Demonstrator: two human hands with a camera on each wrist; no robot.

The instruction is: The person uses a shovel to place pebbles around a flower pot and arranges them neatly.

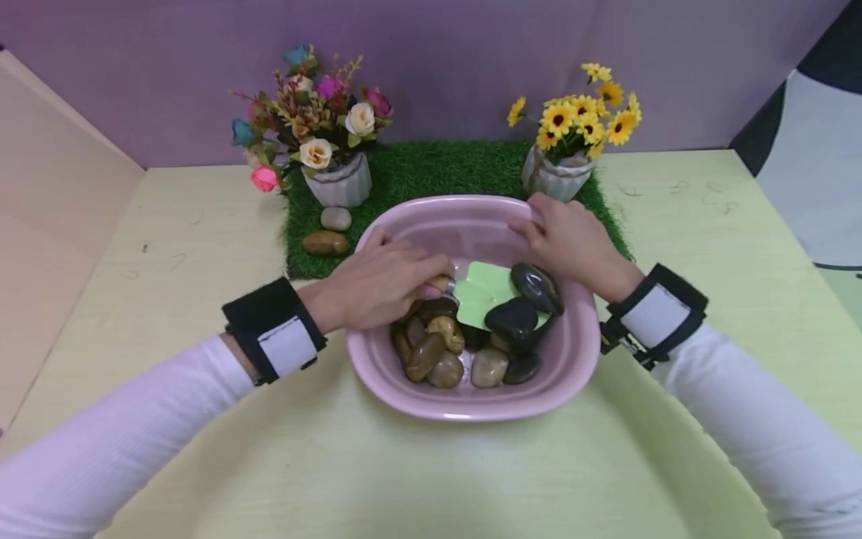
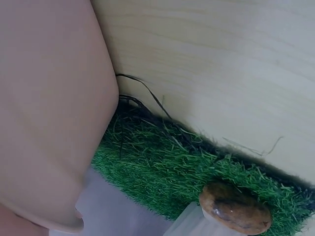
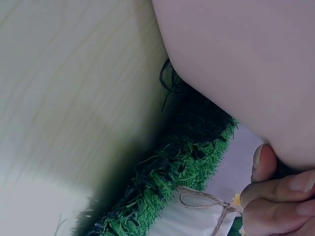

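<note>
A pink basin [image 1: 471,410] stands across the front edge of a green turf mat, with several smooth stones [image 1: 426,357] in its lower part. Reaching over the basin's left rim, my left hand [image 1: 390,281] holds the wooden handle of a small trowel [image 1: 480,296] with a light green blade. Black stones [image 1: 513,320] lie partly over that blade. My right hand [image 1: 572,236] grips the basin's upper right rim, and its curled fingers show against the outer wall in the right wrist view. The left wrist view shows mostly the basin's outer wall [image 2: 54,93].
On the turf mat [image 1: 444,168] stand a pot of mixed flowers [image 1: 340,183] at left and a pot of yellow flowers [image 1: 559,176] at right, close behind my right hand. A brown stone [image 1: 326,242] and a grey stone [image 1: 336,218] lie left of the basin.
</note>
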